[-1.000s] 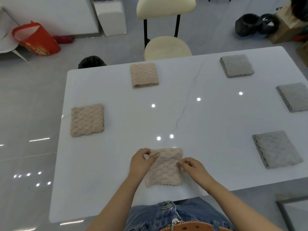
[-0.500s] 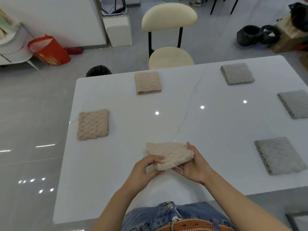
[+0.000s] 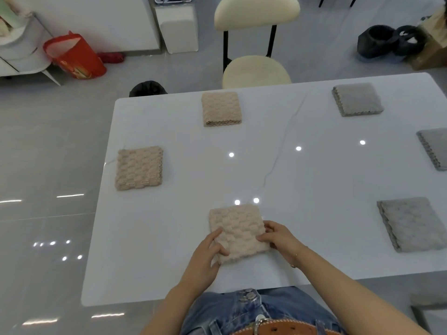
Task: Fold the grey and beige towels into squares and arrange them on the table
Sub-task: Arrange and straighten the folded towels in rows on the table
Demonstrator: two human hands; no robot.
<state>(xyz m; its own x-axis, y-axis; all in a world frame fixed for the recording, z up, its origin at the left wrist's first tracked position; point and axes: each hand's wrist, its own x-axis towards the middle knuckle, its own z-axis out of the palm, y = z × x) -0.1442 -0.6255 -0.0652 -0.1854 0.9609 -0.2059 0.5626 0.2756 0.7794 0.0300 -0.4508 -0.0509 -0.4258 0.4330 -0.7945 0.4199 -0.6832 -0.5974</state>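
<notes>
Your left hand (image 3: 206, 256) gripped the near left corner of the folded beige towel (image 3: 238, 232), thumb on top and fingers curled at its edge. Your right hand (image 3: 280, 239) pinched the towel's right edge, fingers curled over it. That towel lay flat on the white bench (image 3: 302, 189), close to the near edge in front of you.

Two more folded beige squares sat on the left half: one at the left edge (image 3: 139, 167), one near the far edge (image 3: 221, 108). Three folded grey squares were spaced along the right side: far (image 3: 358, 99), middle at the frame's right border (image 3: 434, 151), and near (image 3: 411, 223).

Beyond the bench stood a cream chair (image 3: 256, 44), and a red bag (image 3: 73, 55) rested on the floor at far left.
</notes>
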